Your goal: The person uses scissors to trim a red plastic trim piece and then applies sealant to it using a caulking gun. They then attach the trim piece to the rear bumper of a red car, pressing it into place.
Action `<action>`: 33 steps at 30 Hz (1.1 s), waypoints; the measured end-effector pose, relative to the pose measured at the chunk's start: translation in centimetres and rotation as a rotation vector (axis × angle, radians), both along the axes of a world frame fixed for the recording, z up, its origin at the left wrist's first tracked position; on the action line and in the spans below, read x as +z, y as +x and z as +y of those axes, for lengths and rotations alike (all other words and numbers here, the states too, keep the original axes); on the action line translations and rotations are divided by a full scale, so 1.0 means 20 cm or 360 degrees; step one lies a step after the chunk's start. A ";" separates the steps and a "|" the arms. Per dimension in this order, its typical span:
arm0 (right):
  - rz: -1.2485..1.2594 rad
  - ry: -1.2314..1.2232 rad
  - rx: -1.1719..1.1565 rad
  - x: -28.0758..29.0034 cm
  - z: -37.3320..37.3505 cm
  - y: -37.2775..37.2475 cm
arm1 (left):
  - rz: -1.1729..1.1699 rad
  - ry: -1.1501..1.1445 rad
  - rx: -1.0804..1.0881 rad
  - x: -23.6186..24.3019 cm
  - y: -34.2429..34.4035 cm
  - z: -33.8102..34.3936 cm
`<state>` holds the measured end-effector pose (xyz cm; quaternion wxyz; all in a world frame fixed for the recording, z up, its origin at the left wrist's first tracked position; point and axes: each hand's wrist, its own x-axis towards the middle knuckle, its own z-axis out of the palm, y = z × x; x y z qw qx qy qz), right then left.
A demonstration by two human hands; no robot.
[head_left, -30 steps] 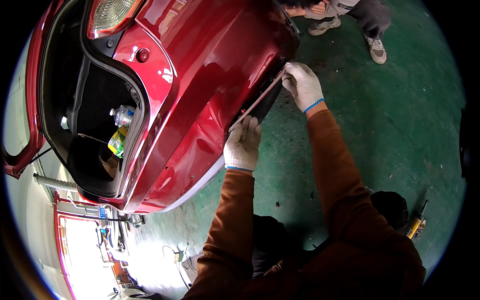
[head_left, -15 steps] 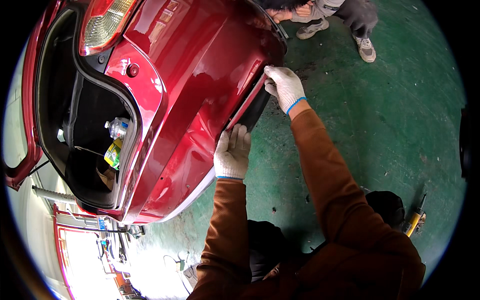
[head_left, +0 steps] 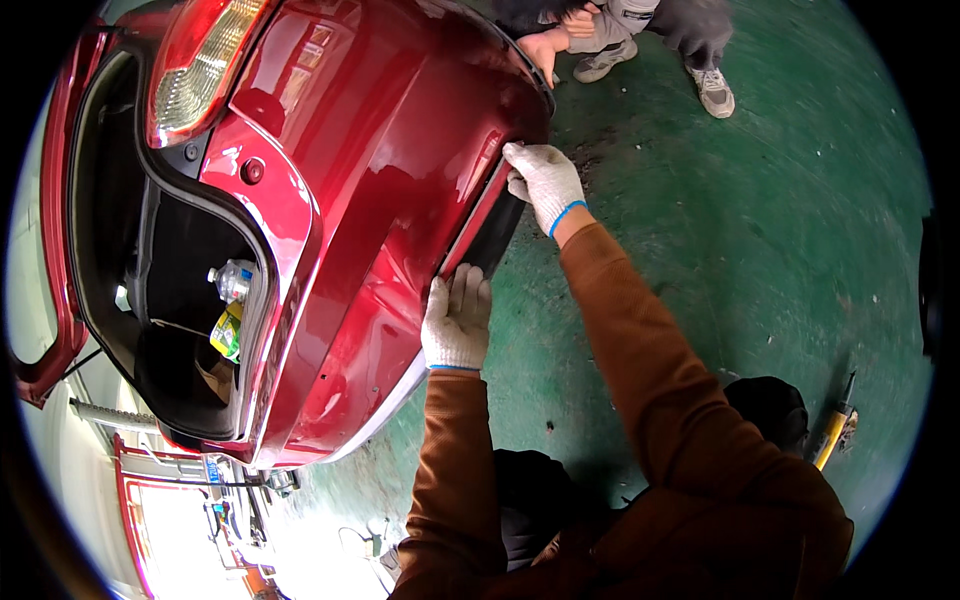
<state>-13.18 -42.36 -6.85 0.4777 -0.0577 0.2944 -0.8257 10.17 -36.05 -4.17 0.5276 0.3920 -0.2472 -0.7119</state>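
Observation:
A long, thin red strip, perhaps a bumper reflector, lies along the lower edge of a red car's rear bumper. My right hand, in a white knit glove with a blue cuff, pinches the strip's far end between thumb and fingers. At the near end my left hand, gloved the same way, rests with straight fingers against the strip and bumper edge, its thumb apart. Black lower trim shows beside the strip. The bumper skin looks dented and wavy near my left hand.
The open trunk holds a clear plastic bottle and a yellow-green package. Another person's hand is by the bumper's far end, with shoes on the green floor. A yellow-bodied tool lies at right.
The view has shifted slightly, so the car sits lower and farther left. Both my hands stay at the strip's ends. The other person's hand shows more, reaching down beside the bumper.

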 end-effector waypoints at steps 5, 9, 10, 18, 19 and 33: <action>0.0172 0.0095 -0.0137 -0.04 -0.03 0.02 | -0.0029 -0.0028 -0.0033 -0.01 -0.02 -0.01; 0.0225 0.0125 -0.0258 -0.04 -0.03 0.10 | 0.0003 -0.0044 -0.0119 -0.04 0.02 -0.03; 0.0204 0.0036 -0.0287 -0.04 -0.03 0.11 | -0.0073 -0.0030 -0.0079 -0.04 0.01 -0.03; 0.1108 0.0551 -0.0658 -0.01 0.04 0.28 | -0.0130 -0.0028 0.0006 -0.04 0.01 -0.02; 0.1126 0.0624 -0.0542 0.01 0.05 0.29 | -0.0135 -0.0031 0.0016 -0.05 0.01 -0.03; 0.1061 0.0467 -0.0556 -0.05 0.06 0.30 | -0.0199 -0.0043 -0.0020 -0.05 -0.02 -0.01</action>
